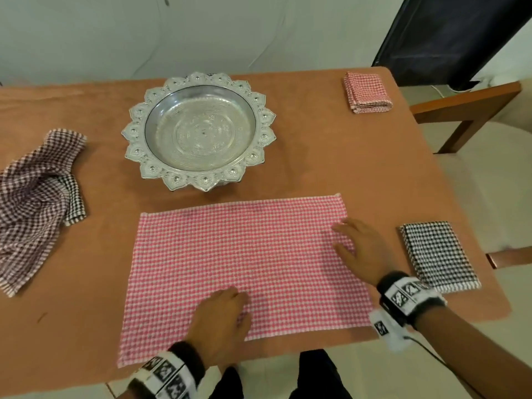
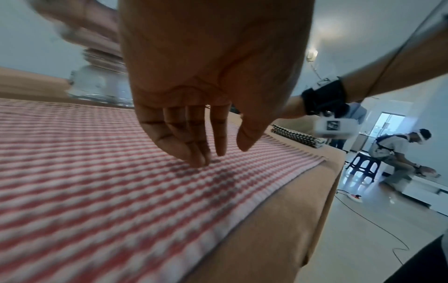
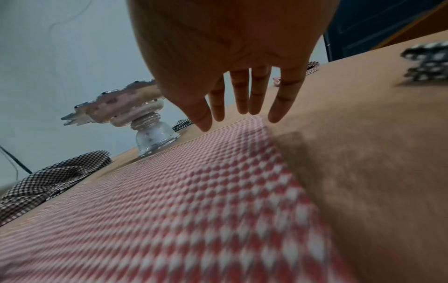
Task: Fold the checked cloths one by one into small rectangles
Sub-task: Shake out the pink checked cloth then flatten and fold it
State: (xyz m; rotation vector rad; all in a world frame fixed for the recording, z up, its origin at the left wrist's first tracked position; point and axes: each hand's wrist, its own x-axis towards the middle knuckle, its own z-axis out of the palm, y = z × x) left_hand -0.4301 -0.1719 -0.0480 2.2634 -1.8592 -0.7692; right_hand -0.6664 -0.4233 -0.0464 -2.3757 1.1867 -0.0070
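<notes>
A pink checked cloth (image 1: pixel 230 254) lies spread flat as a wide rectangle at the table's near edge. My left hand (image 1: pixel 221 315) lies on its near middle with straight fingers; in the left wrist view its fingertips (image 2: pixel 201 160) touch the pink cloth (image 2: pixel 121 191). My right hand (image 1: pixel 359 246) is flat over the cloth's right part, fingers spread; in the right wrist view its fingers (image 3: pixel 242 99) hover near the far right corner of the cloth (image 3: pixel 194 191). Neither hand holds anything.
A crumpled brown checked cloth (image 1: pixel 31 197) lies at the left. A folded red checked cloth (image 1: pixel 367 92) sits at the far right, a folded black checked cloth (image 1: pixel 437 254) at the near right. A silver pedestal tray (image 1: pixel 198 131) stands behind the pink cloth. A wooden chair (image 1: pixel 466 110) stands by the table's right.
</notes>
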